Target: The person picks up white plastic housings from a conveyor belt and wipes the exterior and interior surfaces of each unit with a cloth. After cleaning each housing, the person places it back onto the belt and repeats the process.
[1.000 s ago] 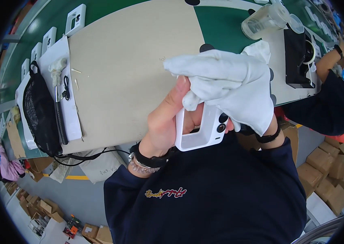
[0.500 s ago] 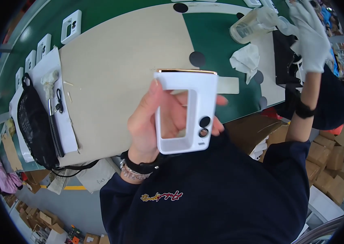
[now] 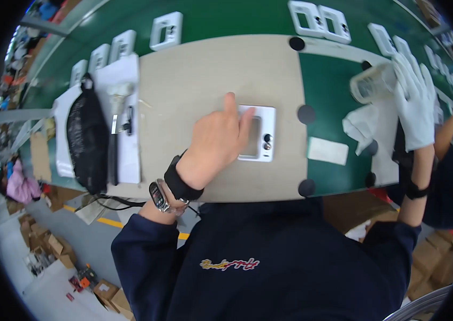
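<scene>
A white plastic frame [image 3: 267, 120] with a rectangular window and two dark round spots lies flat on the beige mat. My bare left hand [image 3: 213, 134] reaches over its left edge, index finger stretched out and thumb over the frame's upper part. The remaining fingers of that hand are partly hidden. On the far right my right hand [image 3: 415, 104], in a white glove, is open with fingers extended. It is beside a clear plastic bottle [image 3: 365, 85], which is tipped over and partly covered by the glove; no grip on it shows.
More white frames [image 3: 166, 31] stand along the green far surface. On the left lie a black mesh pouch [image 3: 88, 139] and a black-handled brush [image 3: 113, 155]. A crumpled white cloth [image 3: 359, 125] and pale rectangular piece [image 3: 328, 151] lie right. A person [image 3: 446, 160] is beyond my right arm.
My left hand has lowered the white frame from in front of my chest to the mat, and its fingers have loosened. My right hand has come nearer. The view has shifted.
</scene>
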Demonstrator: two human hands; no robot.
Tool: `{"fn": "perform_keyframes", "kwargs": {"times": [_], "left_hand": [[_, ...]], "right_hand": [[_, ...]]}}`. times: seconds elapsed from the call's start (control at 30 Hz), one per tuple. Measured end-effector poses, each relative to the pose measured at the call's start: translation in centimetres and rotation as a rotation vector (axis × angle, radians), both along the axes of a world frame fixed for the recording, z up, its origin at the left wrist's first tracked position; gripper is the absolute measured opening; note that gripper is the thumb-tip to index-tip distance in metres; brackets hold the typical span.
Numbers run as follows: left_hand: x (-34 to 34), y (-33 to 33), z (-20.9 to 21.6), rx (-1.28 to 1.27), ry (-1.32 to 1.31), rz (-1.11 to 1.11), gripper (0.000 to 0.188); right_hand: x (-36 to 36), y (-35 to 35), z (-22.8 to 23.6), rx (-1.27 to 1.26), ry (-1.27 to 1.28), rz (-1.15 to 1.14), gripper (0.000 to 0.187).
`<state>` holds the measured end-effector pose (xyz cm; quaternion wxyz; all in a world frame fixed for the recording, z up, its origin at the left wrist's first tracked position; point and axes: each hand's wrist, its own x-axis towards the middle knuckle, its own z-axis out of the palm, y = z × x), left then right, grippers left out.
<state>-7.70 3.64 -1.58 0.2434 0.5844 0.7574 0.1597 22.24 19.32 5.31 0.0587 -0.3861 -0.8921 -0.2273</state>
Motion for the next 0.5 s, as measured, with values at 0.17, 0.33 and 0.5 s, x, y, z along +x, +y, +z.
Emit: {"fn": "perform_keyframes", "kwargs": {"times": [0.17,0.33,0.5], "left_hand": [[-4.4,5.0,4.0,0.109,0.204,-0.057,0.025],[4.5,6.8,6.2,0.855,-0.231,-0.636,0.016],[13.7,5.2,7.2,1.203,-0.503,-0.638,0.02]], "right_hand": [[0.3,0.2,0.5,-0.066,0.014,0.04,0.039],[2.5,-0.2,0.3,-0.127,0.282,0.014,0.044],[-4.0,-7.0,1.7,-0.165,0.404,0.076,0.042]]}}
